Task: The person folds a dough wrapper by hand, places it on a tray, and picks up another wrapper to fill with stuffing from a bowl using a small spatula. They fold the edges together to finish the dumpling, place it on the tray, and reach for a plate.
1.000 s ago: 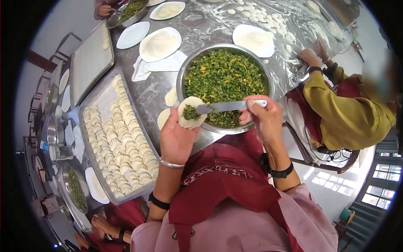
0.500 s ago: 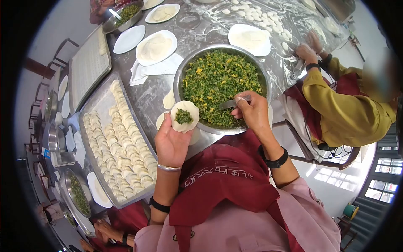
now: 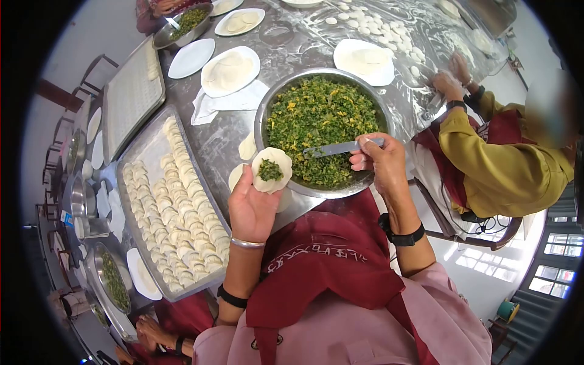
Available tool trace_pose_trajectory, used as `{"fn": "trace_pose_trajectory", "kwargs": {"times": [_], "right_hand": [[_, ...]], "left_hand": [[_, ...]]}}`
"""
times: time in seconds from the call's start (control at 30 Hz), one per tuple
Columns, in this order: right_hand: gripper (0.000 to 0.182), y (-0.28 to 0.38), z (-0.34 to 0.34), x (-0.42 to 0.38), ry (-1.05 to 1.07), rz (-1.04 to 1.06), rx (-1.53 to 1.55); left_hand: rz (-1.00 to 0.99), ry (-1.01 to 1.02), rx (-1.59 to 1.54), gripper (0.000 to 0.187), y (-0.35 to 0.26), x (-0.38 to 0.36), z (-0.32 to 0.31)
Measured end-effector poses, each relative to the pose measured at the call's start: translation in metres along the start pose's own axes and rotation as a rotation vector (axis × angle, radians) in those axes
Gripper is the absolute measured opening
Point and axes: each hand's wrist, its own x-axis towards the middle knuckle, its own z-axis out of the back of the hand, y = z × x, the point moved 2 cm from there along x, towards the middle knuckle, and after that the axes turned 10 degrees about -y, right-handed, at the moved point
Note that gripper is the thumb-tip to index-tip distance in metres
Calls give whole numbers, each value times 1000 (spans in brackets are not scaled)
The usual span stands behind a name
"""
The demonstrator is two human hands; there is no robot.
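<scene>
My left hand [image 3: 252, 210] holds a round dumpling wrapper [image 3: 281, 180] with a small heap of chopped green filling [image 3: 269, 170] in its middle. The wrapper lies open on my fingers, left of the big steel bowl [image 3: 261, 125]. My right hand [image 3: 383, 161] grips a flat metal filling spatula [image 3: 337, 148] by its end, over the bowl. Bits of green cling to the spatula's tip. Chopped greens with yellow pieces [image 3: 322, 112] fill the bowl. Beside my left arm stands a metal tray [image 3: 137, 159] with rows of folded dumplings [image 3: 182, 225].
Plates of wrappers [image 3: 231, 70] [image 3: 364, 61] and a white cloth [image 3: 213, 109] lie behind the bowl. Small dough pieces [image 3: 395, 36] are scattered on the floury table. At the right, a co-worker in a mustard sleeve [image 3: 486, 158] handles dough. Another perforated tray [image 3: 131, 97] stands at the left.
The spatula has come up out of the greens, its blade now showing above them. My right hand has shifted slightly right. My left hand still holds the filled wrapper.
</scene>
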Motion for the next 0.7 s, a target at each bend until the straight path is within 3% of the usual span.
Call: {"fn": "trace_pose_trajectory", "kwargs": {"times": [0.2, 0.7], "right_hand": [[18, -9, -6, 0, 14, 115, -129], [15, -17, -30, 2, 90, -58, -53]], "left_hand": [[17, 4, -17, 44, -1, 1, 5], [-32, 5, -12, 43, -10, -2, 5]]}}
